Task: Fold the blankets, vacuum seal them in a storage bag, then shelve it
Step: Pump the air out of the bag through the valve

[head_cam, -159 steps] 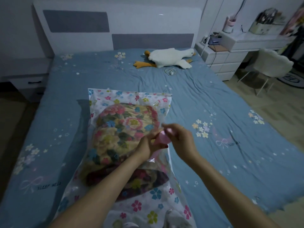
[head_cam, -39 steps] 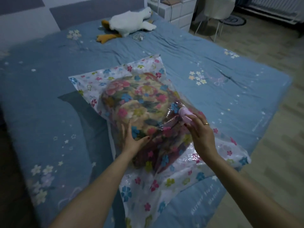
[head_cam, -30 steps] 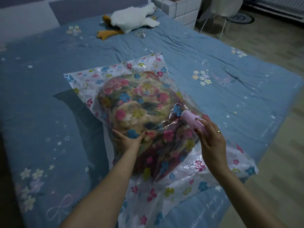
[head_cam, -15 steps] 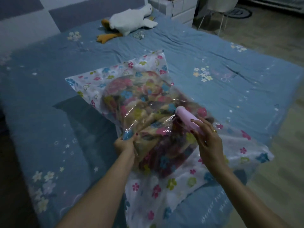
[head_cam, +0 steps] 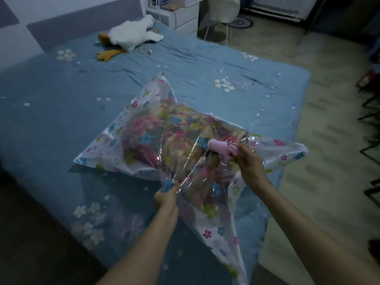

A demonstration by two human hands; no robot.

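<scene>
The storage bag with the flowery blankets inside is now being lifted up off the blue bed, not lying flat like a moment ago. The left hand is pinching the bag's near edge and pulling the plastic tight, where before it was just pressing on the side. The right hand is still gripping the small pink pump against the bag's top.
</scene>
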